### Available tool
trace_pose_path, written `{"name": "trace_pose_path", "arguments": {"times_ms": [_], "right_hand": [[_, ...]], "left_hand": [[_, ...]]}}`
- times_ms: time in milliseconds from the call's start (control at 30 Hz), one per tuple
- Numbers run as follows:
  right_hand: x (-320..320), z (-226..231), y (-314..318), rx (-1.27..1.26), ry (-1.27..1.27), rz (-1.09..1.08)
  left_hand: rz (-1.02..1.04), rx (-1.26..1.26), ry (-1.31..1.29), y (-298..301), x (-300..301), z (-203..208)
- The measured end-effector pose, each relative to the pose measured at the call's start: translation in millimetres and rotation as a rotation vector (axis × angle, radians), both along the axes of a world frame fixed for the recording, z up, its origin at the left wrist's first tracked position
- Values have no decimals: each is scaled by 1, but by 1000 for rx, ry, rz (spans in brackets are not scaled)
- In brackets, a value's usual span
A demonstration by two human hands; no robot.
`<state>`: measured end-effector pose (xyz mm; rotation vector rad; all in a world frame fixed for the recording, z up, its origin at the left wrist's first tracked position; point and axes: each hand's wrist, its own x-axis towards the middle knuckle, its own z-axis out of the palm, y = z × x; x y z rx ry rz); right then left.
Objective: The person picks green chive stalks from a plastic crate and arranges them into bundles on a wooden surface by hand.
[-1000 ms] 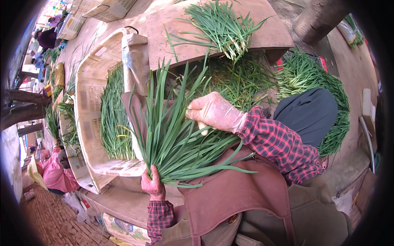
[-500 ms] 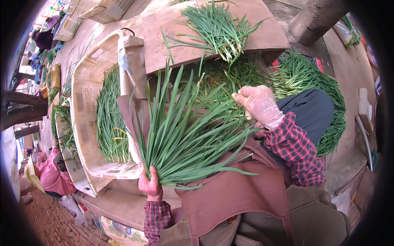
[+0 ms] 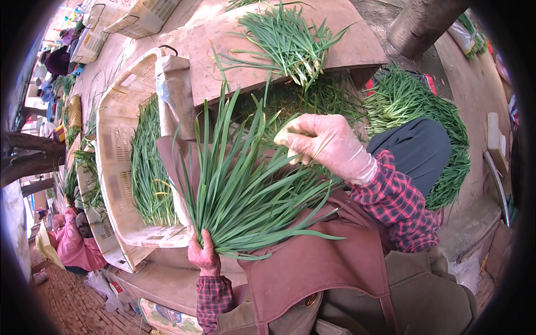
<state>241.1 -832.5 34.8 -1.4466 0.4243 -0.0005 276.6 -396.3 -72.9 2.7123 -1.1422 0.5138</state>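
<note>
My left hand [image 3: 204, 251] is closed around the base of a large bunch of garlic chives [image 3: 251, 195], thumb on top. The long green leaves fan out up and to the right over my brown apron [image 3: 318, 259]. My right hand [image 3: 329, 142], in a thin pale glove, hovers over the upper right leaf tips with fingers pinched together. Whatever lies between those fingers is too hidden to make out. Beyond the bunch, a smaller pile of chives [image 3: 293, 47] with pale stem ends lies on a wooden board [image 3: 218, 78].
Left of me stands a pale plastic crate [image 3: 114, 139] with chives [image 3: 149, 173] laid inside. A big chive heap [image 3: 430, 106] lies right, beside my knee [image 3: 416, 151]. Loose leaves litter the ground under the board. A post [image 3: 424, 28] rises far right; a person in pink [image 3: 75, 243] sits far left.
My right hand has moved left and nearer, from beside the leaf tips to over them, its fingers still pinched. My left hand keeps its hold on the bunch.
</note>
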Motion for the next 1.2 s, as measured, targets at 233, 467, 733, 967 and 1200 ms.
{"name": "trace_pose_path", "arguments": {"times_ms": [233, 467, 733, 967, 1200], "right_hand": [[7, 6, 27, -1378, -606, 141], [23, -30, 36, -1382, -774, 196], [0, -2, -21, -103, -91, -191], [17, -27, -36, -391, -181, -127], [52, -27, -21, -398, -43, 251]], "left_hand": [[9, -11, -1, 0, -1, 2], [1, -30, -2, 2, 0, -2], [5, -40, -16, 3, 0, -4], [-64, -10, -82, -10, 4, 6], [-74, -16, -70, -11, 4, 9]]}}
